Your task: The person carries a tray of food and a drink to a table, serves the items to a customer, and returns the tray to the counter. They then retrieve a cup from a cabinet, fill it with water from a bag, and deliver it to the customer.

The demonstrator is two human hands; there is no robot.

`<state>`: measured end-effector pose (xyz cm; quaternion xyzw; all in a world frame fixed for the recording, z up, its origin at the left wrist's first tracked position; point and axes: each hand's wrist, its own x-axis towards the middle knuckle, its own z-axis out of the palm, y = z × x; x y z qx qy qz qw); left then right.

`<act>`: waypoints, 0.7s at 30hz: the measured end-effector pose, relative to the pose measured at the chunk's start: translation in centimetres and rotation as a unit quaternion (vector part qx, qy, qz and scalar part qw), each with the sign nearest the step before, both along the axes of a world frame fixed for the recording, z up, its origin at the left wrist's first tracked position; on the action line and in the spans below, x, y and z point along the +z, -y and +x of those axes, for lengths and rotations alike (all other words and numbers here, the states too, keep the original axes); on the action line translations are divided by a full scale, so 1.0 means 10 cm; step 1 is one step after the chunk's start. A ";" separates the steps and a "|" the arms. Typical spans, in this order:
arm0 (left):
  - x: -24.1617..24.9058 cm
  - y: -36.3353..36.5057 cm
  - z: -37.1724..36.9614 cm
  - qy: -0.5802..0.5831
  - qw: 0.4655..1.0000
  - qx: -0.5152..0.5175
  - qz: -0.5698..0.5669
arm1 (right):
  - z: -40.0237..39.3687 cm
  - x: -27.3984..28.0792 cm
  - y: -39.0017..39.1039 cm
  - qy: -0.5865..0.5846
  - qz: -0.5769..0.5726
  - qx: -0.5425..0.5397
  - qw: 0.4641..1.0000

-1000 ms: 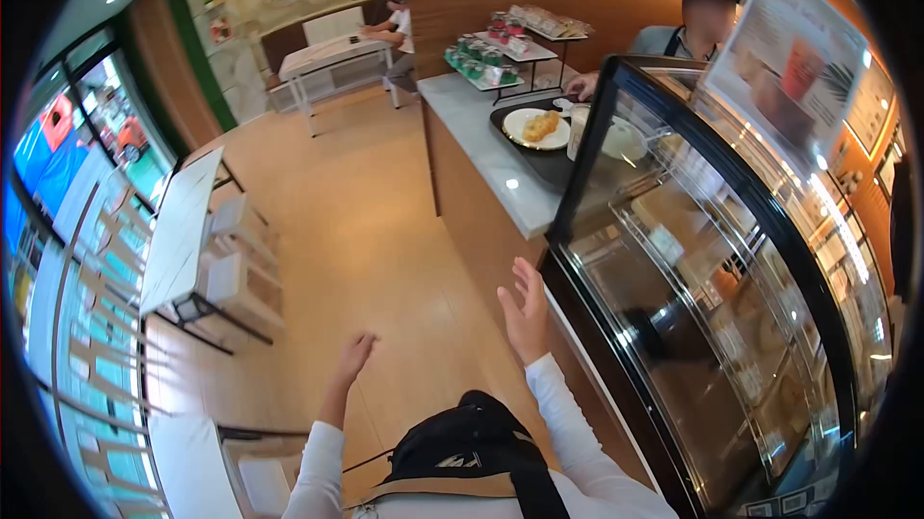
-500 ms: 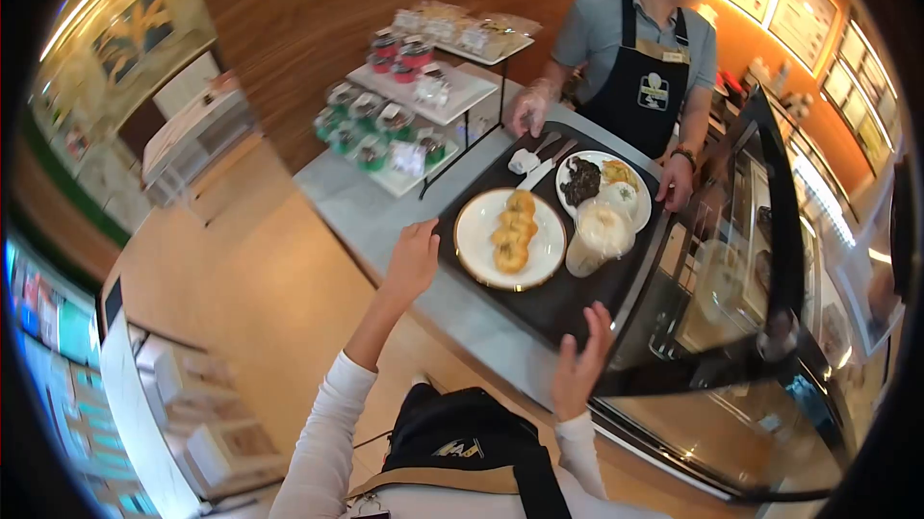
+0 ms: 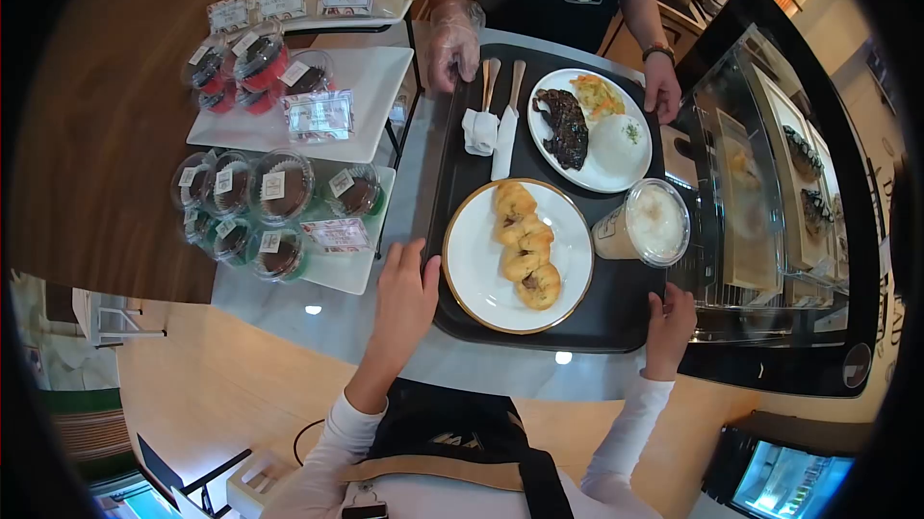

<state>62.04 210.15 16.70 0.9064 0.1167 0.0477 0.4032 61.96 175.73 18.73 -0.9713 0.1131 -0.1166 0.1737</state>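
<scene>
A dark serving tray (image 3: 462,322) lies in front of me. My left hand (image 3: 404,293) is beside its left edge, thumb apart from the bent fingers. At the right edge, my right hand (image 3: 669,327) is curled over the rim, thumb on the inner side. Nearest me on the tray is a gold-rimmed plate (image 3: 472,264) with a row of golden filled bread (image 3: 527,250). To its right stands a cup with a foamy drink (image 3: 654,221). Behind it, a white plate (image 3: 616,177) bears dark meat (image 3: 563,129), rice (image 3: 619,146) and shredded vegetables (image 3: 597,96). A fork and knife (image 3: 503,115) lie with white napkins.
Across the counter (image 3: 520,370), a co-worker's gloved hand (image 3: 454,46) and bare hand (image 3: 661,86) are at the tray's far corners. Tiered white trays (image 3: 375,101) on the left carry cupped cakes (image 3: 282,187) and bagged goods. A glass display case (image 3: 770,202) borders the right.
My view has come closer and turned, with the tray now straighter before me. Both my hands are closer to its sides; the right has moved from the near edge to the right edge.
</scene>
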 end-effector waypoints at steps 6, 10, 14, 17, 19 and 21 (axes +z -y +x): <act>0.02 -0.01 0.02 0.024 0.998 0.030 -0.048 | 0.20 0.05 -0.01 0.024 -0.005 0.037 0.999; 0.07 -0.02 0.02 0.002 0.997 0.027 -0.073 | 0.37 0.08 -0.02 -0.019 -0.017 0.047 0.999; 0.16 -0.02 0.02 -0.041 0.996 0.020 -0.073 | 0.46 -0.01 0.05 0.008 -0.016 0.072 0.997; 0.28 0.00 0.04 -0.109 0.990 0.024 -0.088 | 0.54 -0.02 0.10 0.023 0.001 0.086 0.996; 0.13 -0.01 0.05 -0.041 0.996 0.010 -0.078 | 0.61 -0.09 0.19 0.041 0.014 0.106 0.993; 0.11 -0.02 0.08 -0.040 0.997 -0.004 -0.064 | 0.73 -0.15 0.23 0.062 0.075 0.123 0.988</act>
